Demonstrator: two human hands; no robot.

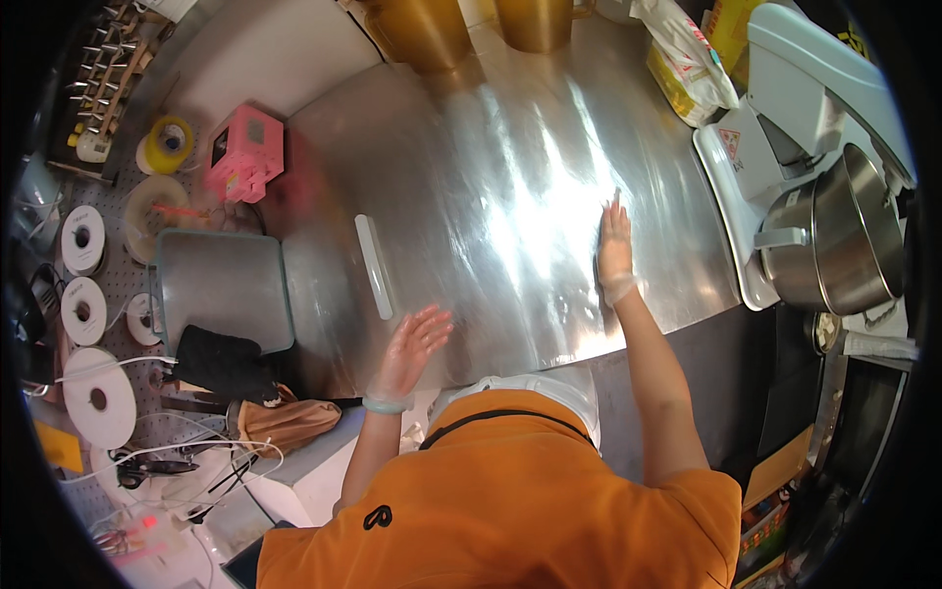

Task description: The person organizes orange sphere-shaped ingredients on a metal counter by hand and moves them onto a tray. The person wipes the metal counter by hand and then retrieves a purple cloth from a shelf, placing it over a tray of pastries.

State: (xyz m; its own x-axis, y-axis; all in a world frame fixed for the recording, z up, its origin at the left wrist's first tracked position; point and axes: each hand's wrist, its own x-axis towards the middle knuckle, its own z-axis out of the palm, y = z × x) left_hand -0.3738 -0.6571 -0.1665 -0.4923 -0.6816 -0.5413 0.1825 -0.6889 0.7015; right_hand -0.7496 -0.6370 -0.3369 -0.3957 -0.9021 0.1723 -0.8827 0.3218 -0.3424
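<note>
My left hand [412, 344], in a thin clear glove, hovers at the near edge of a shiny metal worktop [442, 177]. Its fingers are stretched out and it holds nothing. Over the right part of the worktop my right hand [616, 253], also gloved, reaches forward with straight fingers close together; whether it touches the metal I cannot tell. Nothing shows in its grasp. Ahead and to the left of my left hand lies a narrow white bar [373, 267] with rounded ends.
To the right stands a pale blue stand mixer [824, 88] with a steel bowl [834, 236]. Amber pitchers [422, 34] and a plastic bag [687, 69] line the back. At left are a pink box-shaped device [245, 147], a glass tray [224, 294], a black cloth [224, 363] and ribbon spools [98, 398].
</note>
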